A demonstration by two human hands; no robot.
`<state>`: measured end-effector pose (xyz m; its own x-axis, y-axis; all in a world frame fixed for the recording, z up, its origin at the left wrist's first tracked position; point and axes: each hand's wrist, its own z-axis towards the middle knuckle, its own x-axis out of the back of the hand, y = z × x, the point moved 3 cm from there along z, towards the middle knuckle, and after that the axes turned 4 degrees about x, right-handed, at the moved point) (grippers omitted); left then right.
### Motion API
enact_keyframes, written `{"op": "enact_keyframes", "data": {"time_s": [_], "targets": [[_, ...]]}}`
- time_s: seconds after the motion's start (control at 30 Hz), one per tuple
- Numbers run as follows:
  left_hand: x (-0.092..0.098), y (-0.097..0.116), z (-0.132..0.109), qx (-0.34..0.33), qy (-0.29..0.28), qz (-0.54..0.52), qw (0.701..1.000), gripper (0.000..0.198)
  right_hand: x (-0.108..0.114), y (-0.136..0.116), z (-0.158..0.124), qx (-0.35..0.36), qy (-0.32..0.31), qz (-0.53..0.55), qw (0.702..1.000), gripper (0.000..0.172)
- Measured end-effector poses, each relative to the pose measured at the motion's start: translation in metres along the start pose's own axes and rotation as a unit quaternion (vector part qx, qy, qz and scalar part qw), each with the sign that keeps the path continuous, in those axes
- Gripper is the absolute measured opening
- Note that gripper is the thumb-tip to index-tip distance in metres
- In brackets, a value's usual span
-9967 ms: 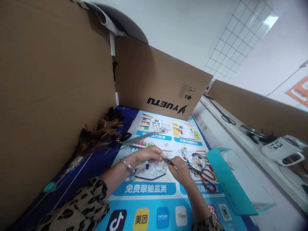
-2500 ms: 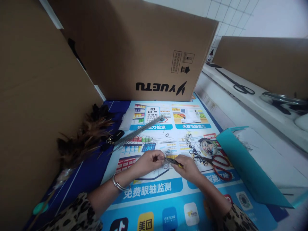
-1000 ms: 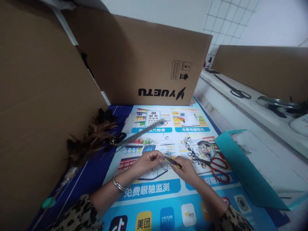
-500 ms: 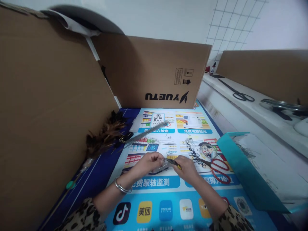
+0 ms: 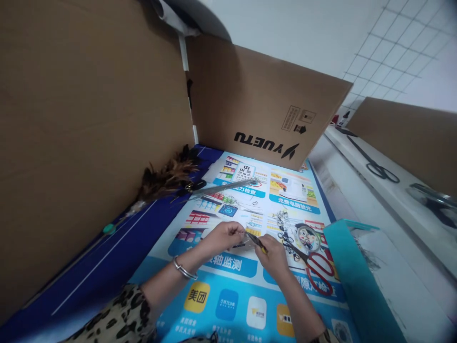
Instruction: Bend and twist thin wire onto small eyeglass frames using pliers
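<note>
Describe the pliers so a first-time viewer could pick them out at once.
Start at the upright YUETU cardboard and drop to the printed mat before it. There, the right hand holds the pliers, their tips pointing toward the left hand. Their yellow-marked handle sets them apart from the red-handled scissors nearby.

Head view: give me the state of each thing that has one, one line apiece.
Pliers: held; jaws too small to judge.
Right hand: closed around the pliers.
Left hand: fingers pinched near the pliers' tips.
Red-handled scissors: lying unheld.
Wire bundle: lying straight.
Teal box: open.
Cardboard panel: standing upright.
</note>
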<state>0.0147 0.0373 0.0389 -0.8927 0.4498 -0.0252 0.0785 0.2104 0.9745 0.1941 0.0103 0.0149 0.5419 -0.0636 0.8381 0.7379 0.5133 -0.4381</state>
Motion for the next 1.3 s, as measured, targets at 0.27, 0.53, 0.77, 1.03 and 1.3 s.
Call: {"op": "enact_keyframes", "data": {"time_s": [0.27,0.53,0.77,1.03,1.3], "targets": [[0.006,-0.014,0.009,-0.006,-0.009,0.006,1.000,0.016,-0.001,0.001,0.001,0.008,-0.013,-0.037,0.999,0.010],[0.006,-0.018,0.009,0.013,-0.027,-0.007,1.000,0.016,-0.001,0.000,0.001,0.006,-0.019,-0.041,0.999,0.010],[0.006,-0.017,0.011,-0.011,-0.031,0.000,0.999,0.011,-0.002,-0.002,0.000,0.001,-0.012,-0.046,0.999,0.009],[0.005,-0.019,0.011,0.004,-0.031,-0.014,0.999,0.010,0.007,-0.007,0.002,0.023,0.000,-0.139,0.990,0.009],[0.002,-0.019,0.012,-0.022,-0.006,0.053,0.998,0.004,0.001,-0.003,0.001,0.000,0.000,-0.077,0.997,0.007]]}}
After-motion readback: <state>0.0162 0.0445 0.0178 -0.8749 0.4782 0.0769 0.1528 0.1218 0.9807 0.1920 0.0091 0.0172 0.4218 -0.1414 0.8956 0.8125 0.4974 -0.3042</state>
